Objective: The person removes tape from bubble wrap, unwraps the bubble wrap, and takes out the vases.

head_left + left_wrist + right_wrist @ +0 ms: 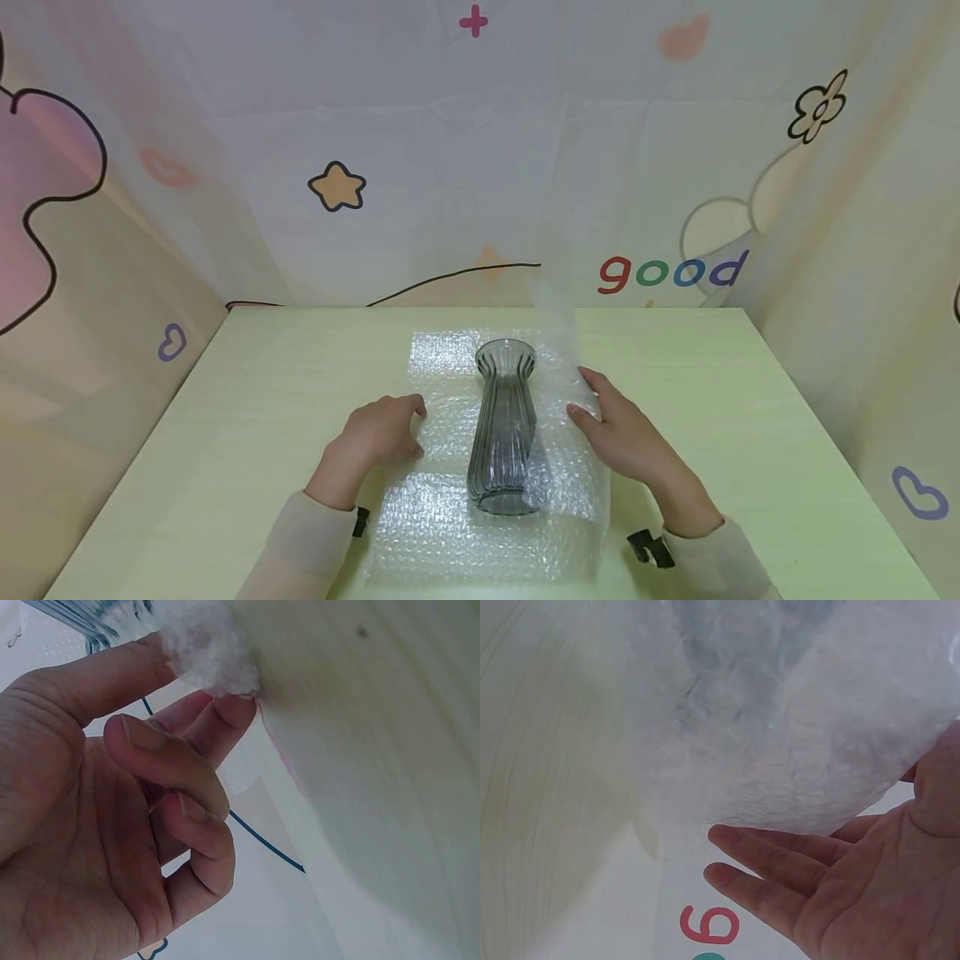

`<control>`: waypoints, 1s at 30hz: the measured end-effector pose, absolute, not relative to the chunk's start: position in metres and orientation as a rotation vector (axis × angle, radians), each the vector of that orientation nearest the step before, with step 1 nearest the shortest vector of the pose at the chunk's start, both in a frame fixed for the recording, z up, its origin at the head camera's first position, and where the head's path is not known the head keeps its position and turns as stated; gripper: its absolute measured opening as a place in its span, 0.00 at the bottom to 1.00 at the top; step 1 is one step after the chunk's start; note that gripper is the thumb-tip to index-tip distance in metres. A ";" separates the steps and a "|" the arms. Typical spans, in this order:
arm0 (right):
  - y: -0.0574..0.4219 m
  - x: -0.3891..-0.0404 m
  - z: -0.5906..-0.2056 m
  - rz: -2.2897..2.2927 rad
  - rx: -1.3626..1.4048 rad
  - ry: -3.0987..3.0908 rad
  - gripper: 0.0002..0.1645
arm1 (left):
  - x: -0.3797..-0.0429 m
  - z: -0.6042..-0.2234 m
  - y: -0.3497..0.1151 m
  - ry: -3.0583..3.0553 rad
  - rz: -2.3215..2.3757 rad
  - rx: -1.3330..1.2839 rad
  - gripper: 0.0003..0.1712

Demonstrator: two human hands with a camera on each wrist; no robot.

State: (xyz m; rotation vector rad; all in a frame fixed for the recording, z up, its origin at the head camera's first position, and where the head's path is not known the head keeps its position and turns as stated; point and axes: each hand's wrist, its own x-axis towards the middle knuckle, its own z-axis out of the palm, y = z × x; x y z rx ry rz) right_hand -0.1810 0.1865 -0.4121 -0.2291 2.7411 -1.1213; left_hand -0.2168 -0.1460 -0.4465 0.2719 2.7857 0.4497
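Observation:
A grey-tinted, ribbed glass vase point(501, 425) lies on its side on a sheet of bubble wrap point(442, 521), its flared mouth pointing away from me. The right part of the sheet is lifted and overlaps the vase's right side and base. My right hand point(626, 433) holds this raised flap, thumb on the near face and fingers behind; in the right wrist view the fingers point(772, 862) stretch along its edge. At the sheet's left edge, my left hand point(378, 429) grips the wrap between thumb and index finger, the other fingers loosely curled in the left wrist view.
The pale green table point(247, 433) extends on both sides of the sheet. A printed cloth backdrop point(450, 183) stands behind the table's far edge and along both sides. Small black clips point(651, 548) sit at the cuffs of both light sleeves.

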 end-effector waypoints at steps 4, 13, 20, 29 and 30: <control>0.188 -0.182 -0.413 -1.114 -0.217 2.737 0.42 | -0.217 -0.446 -0.146 2.785 0.448 0.271 0.30; 0.193 -0.183 -0.414 -1.119 -0.219 2.735 0.43 | -0.216 -0.446 -0.146 2.784 0.448 0.272 0.31; 0.196 -0.183 -0.415 -1.143 -0.212 2.716 0.44 | -0.216 -0.446 -0.146 2.785 0.446 0.274 0.31; 0.199 -0.183 -0.415 -1.169 -0.233 2.713 0.46 | -0.216 -0.447 -0.147 2.786 0.445 0.280 0.30; 0.200 -0.183 -0.415 -1.172 -0.237 2.713 0.46 | -0.216 -0.447 -0.147 2.786 0.446 0.280 0.30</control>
